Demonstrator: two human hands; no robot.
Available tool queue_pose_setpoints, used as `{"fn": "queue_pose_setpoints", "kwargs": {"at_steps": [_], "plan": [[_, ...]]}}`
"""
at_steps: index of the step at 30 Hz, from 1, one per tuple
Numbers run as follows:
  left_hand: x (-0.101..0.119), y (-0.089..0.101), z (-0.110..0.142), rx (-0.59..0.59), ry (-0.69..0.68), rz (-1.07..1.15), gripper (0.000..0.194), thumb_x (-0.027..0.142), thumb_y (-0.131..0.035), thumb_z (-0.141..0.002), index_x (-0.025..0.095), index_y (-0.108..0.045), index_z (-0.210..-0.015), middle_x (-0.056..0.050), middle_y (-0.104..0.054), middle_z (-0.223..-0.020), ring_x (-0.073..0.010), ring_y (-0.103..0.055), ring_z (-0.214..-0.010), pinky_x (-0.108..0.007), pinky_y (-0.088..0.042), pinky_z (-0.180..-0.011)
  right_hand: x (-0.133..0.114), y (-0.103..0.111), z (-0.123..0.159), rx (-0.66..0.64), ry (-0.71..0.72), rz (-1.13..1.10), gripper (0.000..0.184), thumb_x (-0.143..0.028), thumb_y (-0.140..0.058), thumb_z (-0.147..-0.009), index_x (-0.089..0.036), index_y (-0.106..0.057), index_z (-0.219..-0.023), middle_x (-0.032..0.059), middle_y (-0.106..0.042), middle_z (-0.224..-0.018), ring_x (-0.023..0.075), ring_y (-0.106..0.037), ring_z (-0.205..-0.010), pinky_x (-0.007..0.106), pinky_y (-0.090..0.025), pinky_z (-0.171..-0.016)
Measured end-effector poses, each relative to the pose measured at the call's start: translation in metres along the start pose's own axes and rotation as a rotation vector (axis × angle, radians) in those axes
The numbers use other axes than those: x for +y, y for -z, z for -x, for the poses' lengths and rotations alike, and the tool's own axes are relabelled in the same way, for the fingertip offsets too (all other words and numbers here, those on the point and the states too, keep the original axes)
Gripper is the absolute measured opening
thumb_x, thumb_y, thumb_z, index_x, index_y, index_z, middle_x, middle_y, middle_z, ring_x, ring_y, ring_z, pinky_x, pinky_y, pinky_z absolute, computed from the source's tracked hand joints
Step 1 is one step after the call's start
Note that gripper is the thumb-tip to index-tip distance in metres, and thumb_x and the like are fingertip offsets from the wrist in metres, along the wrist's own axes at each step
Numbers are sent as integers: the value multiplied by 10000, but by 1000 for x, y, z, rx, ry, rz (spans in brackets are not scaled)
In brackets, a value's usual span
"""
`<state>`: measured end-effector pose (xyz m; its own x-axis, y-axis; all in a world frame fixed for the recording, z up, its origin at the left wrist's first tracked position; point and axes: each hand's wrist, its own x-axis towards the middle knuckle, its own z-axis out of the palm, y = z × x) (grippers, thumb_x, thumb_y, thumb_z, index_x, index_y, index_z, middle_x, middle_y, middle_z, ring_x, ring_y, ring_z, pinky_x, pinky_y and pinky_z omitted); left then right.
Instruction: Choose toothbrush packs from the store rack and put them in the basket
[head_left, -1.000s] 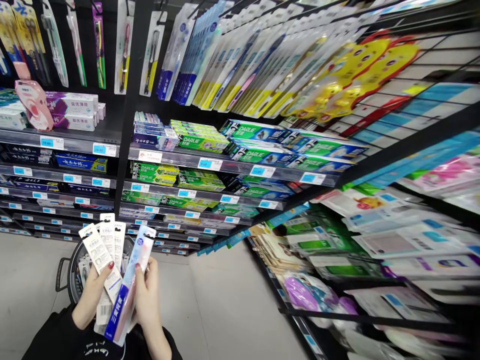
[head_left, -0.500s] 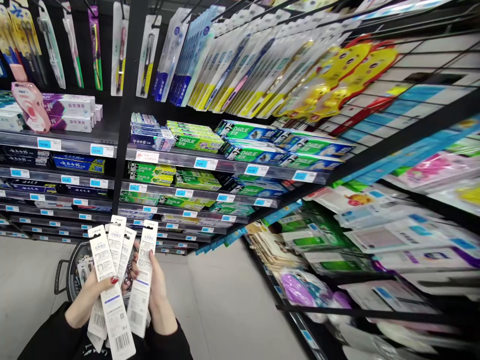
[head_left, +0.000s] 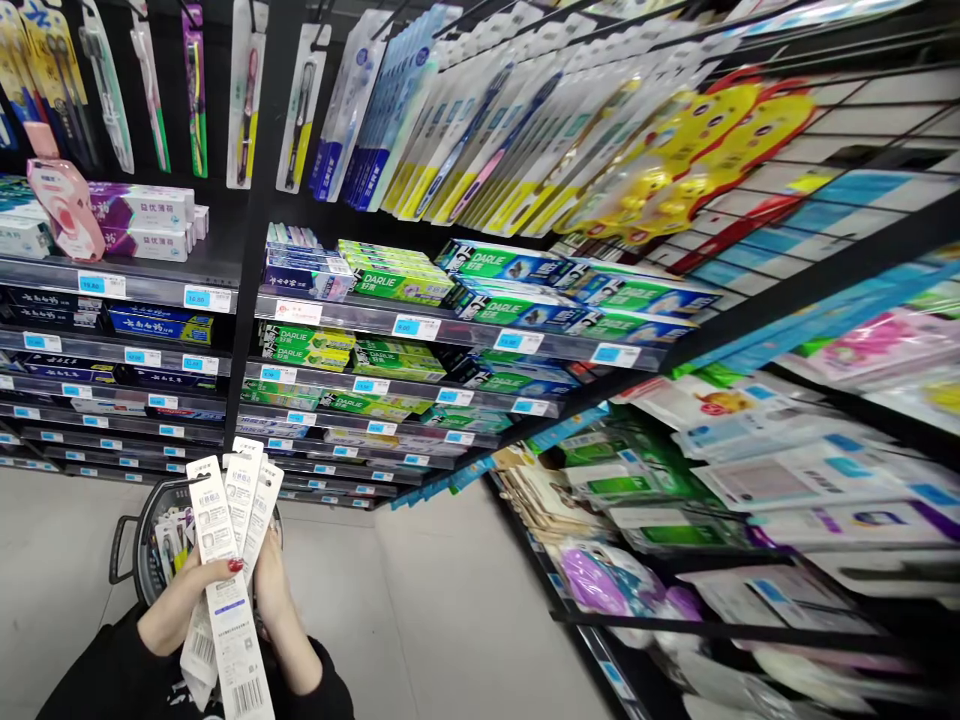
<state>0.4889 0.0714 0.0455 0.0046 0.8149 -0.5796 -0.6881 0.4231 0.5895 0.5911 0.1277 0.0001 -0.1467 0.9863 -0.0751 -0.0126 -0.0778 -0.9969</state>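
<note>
My left hand (head_left: 184, 598) is closed round several toothbrush packs (head_left: 229, 615), the thumb pressed across the front one. They are fanned out, with white printed backs and hanging slots upward and barcodes toward me. Just behind their right edge is my right hand (head_left: 274, 590); the packs cover its fingers, so I cannot see what it holds. Below and beyond both hands stands a dark basket (head_left: 139, 560) with more packaged toothbrushes (head_left: 171, 535) inside.
Ahead, toothpaste boxes (head_left: 401, 280) fill a shelf with price tags (head_left: 416, 328). Toothbrush packs (head_left: 480, 150) hang on hooks above. At the right, a rack (head_left: 592, 640) carries bagged goods. Grey floor (head_left: 442, 600) runs between rack and basket.
A blue-and-white toothbrush pack in my right hand was turned to its white back, then left view. My right hand moved left and down behind the fanned packs, which my left hand still holds.
</note>
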Motion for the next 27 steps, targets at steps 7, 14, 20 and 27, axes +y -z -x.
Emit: {"fn": "queue_pose_setpoints", "kwargs": {"at_steps": [7,14,20,27], "plan": [[1,-2,-2,-15,-59,38,674,177,-679,-669,161,-409,-1286,-104,-697,-988,-292,-623,-938,-375,-483,-785,-32,14,17,32,108,202,166,-369,-454,-833,-217,-500,-784,-3,-509,-698,157,-494,-646,262,-382,-597],[-1,4,-17,129,-218,-17,673,279,-707,-669,155,-413,-1262,-137,-660,-1056,-301,-613,-960,-385,-482,-805,-56,21,28,-390,59,451,153,-257,-654,-662,-234,-610,-806,-15,-613,-718,173,-531,-651,236,-335,-561],[-5,7,-25,231,-346,-93,747,553,-702,-547,130,-516,-1134,-170,-657,-1026,-326,-619,-931,-391,-488,-793,-48,22,16,-368,33,271,190,-264,-663,-649,-183,-519,-554,-48,-476,-533,120,-452,-534,217,-310,-492],[0,9,-25,68,-294,-98,741,343,-793,-529,176,-477,-1178,-145,-667,-1013,-312,-649,-843,-382,-511,-707,-52,26,14,-354,-343,-363,444,-472,-631,-690,-212,-485,-1019,-28,-572,-576,134,-517,-392,257,-407,-396]]}}
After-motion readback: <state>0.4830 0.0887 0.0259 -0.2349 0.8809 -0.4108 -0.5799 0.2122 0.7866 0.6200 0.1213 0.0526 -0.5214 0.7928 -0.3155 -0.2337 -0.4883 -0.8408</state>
